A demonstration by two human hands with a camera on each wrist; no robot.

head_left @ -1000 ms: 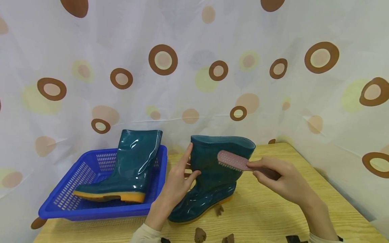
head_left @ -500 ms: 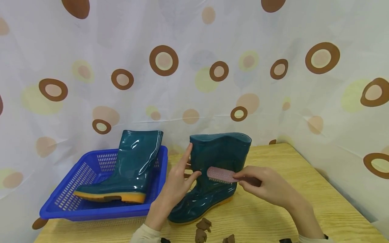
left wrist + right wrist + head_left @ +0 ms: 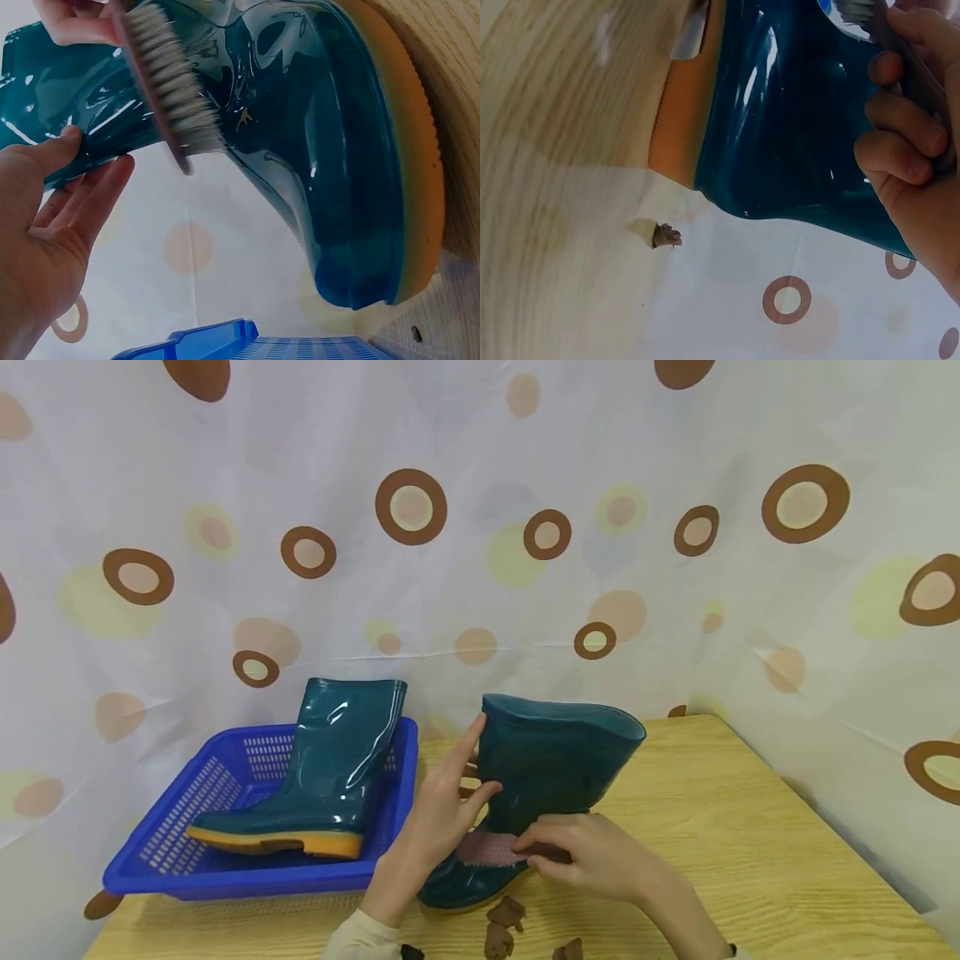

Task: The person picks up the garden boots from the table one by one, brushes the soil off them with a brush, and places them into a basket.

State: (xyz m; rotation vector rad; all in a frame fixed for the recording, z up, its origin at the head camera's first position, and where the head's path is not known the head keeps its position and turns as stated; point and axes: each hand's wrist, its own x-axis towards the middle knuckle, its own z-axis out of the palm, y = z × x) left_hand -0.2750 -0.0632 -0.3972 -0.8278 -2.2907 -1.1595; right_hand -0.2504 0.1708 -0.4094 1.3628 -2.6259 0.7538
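Observation:
A dark green rain boot with an orange-yellow sole stands on the wooden table, its shaft leaning right. My left hand holds the front of the shaft, thumb on the near side and fingers behind. In my right hand is a pink-backed scrub brush, gripped by its dark handle. The brush lies across the boot's instep. Pale bristles touch the boot near the ankle bend in the left wrist view. A small yellowish-brown smear marks the boot beside them.
A blue plastic basket at the left holds a second green boot. Brown clumps lie on the table before the boot. Behind hangs a patterned curtain.
My right hand has moved the brush down and left, from the upper shaft to the instep. The boot's shaft has tipped left, then back right. One brown clump has shifted left to another.

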